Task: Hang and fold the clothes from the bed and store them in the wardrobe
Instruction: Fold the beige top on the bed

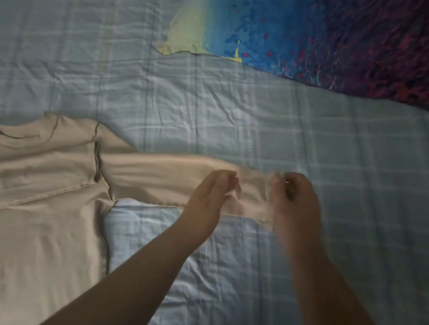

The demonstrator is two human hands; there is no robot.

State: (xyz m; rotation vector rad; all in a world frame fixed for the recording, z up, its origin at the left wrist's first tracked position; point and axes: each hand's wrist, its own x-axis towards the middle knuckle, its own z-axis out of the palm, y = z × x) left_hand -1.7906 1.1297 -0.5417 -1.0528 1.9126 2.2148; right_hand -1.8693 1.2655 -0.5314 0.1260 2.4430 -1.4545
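Note:
A beige long-sleeved garment [43, 189] lies flat on the bed, its body at the left and one sleeve [162, 176] stretched out to the right. My left hand [214, 192] pinches the sleeve near its cuff. Just to the right, my right hand [294, 200], blurred by motion, grips the cuff end of the same sleeve. The cuff itself is mostly hidden between my two hands.
The bed is covered with a pale blue checked sheet [310, 133], wrinkled in places. A colourful cloth [316, 35] in yellow, blue and purple lies across the far right corner.

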